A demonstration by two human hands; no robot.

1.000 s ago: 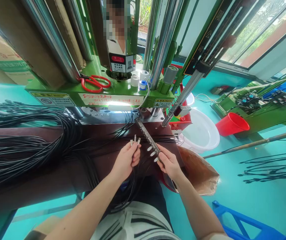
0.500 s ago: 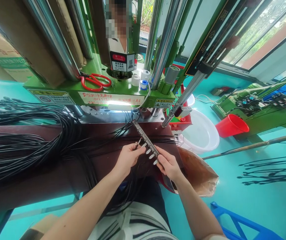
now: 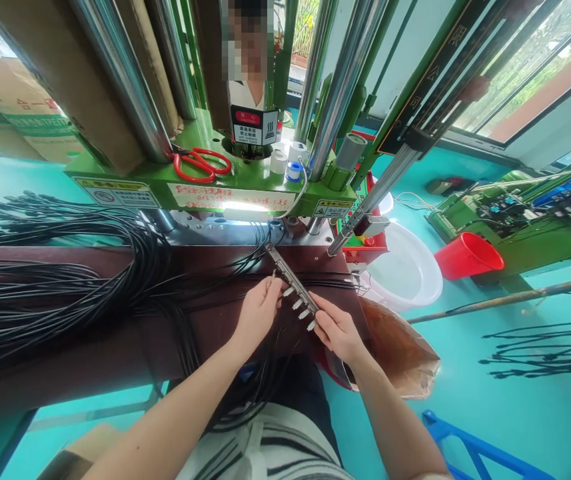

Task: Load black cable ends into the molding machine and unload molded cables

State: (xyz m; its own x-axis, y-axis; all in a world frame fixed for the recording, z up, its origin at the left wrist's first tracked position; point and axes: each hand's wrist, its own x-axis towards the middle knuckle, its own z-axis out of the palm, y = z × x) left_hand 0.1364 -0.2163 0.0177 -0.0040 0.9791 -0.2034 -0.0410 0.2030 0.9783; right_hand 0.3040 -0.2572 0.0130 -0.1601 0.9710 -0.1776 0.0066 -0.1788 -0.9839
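A narrow metal bar with slots along its length slants over the table in front of me. My right hand grips its near end, thumb on top and fingers underneath. Several pale metal plugs stick out from the bar's left side. My left hand is pinched closed beside the bar's upper half, above the row of plugs. A small metal-tipped piece shows at its fingertips; most of it is hidden by the fingers. Black cables hang below my hands toward my lap.
A green press stands behind the brown table, with red scissors and tape rolls on it. A thick black cable bundle lies left. To the right are a white tub, a red bucket and a brown bag.
My left hand has turned and drawn its fingertips up along the bar, slightly away from the plugs. My right hand keeps its grip on the bar. The view has shifted slightly.
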